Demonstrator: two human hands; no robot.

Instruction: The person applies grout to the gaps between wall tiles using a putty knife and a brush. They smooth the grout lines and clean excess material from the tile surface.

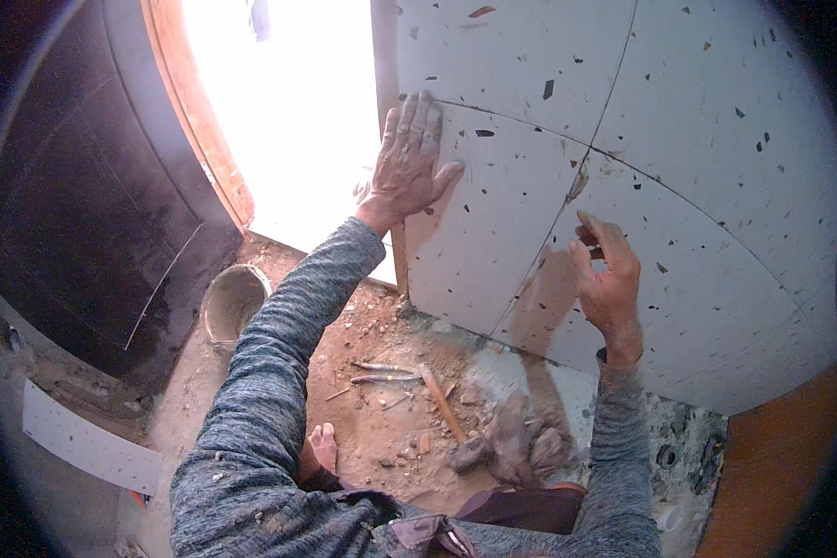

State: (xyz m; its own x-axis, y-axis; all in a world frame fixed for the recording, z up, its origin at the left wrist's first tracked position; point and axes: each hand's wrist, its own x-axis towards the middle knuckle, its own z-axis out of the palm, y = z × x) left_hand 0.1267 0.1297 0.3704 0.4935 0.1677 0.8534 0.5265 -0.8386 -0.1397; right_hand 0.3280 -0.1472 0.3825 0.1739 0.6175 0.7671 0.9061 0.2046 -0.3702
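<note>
My left hand point(407, 163) lies flat with its fingers stretched out, pressing on the edge of a white tile point(493, 232) beside the bright doorway. The tile carries dark flecks and is one of several on the wall, with dark joints meeting to its upper right. My right hand point(612, 274) hovers close to the lower right tile point(688, 270), just right of the upright joint. Its fingers are bent, with a gap between thumb and forefinger; the palm is turned away, and a small dark patch shows between the fingers. A shadow falls on the tiles left of it.
On the dirt floor lie a hammer point(444, 405) with a wooden handle, pliers point(386, 372) and crumpled plastic point(514, 437). A bucket point(236, 302) stands by the doorway point(288, 121). Further left are a dark panel point(93, 205) and a pale strip point(84, 437). My bare foot point(323, 446) is below.
</note>
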